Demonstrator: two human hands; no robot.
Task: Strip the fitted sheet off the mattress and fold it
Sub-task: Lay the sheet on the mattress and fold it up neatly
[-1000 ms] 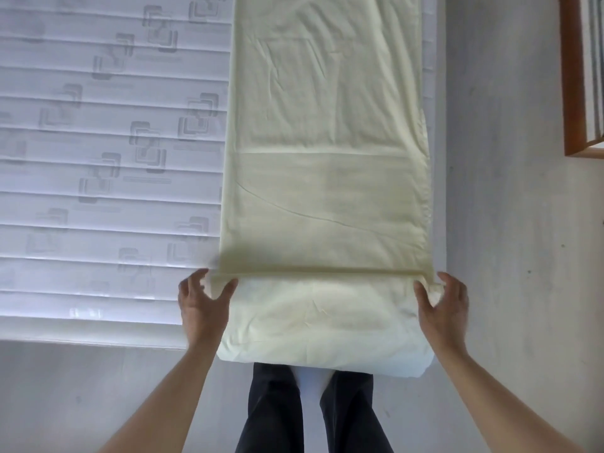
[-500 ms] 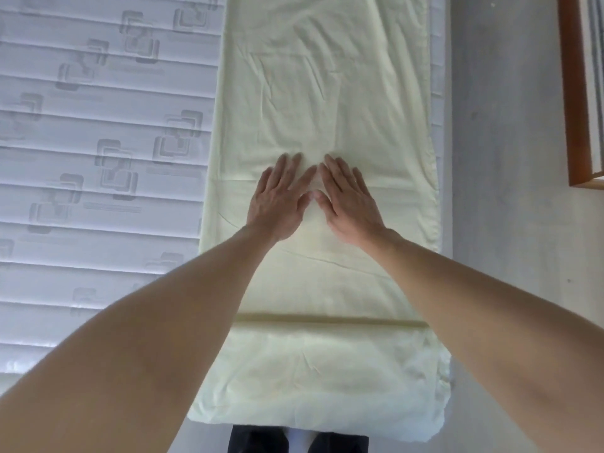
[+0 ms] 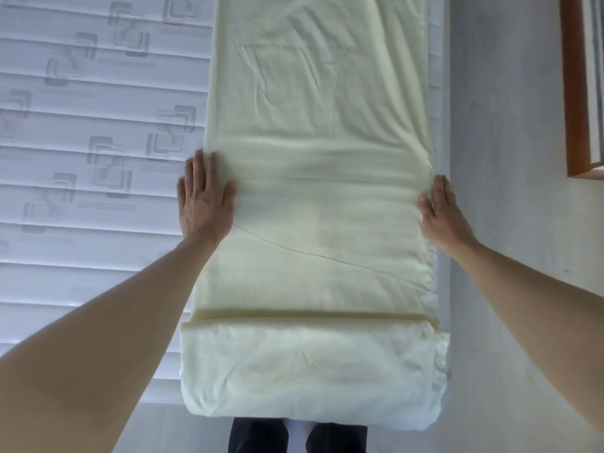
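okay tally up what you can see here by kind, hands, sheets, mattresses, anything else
Hands: 2, left hand and right hand, both flat at the sheet's edges
Sheet: 1, pale yellow folded sheet
Mattress: 1, white quilted mattress
Wooden frame: 1
Total: 5

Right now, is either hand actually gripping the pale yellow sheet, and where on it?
Nothing is gripped. The left hand lies flat on the left edge of the pale yellow folded sheet; the right hand presses open-fingered against its right edge.

Both arms outstretched, left hand (image 3: pixel 204 197) and right hand (image 3: pixel 441 217) flat, fingers straight.
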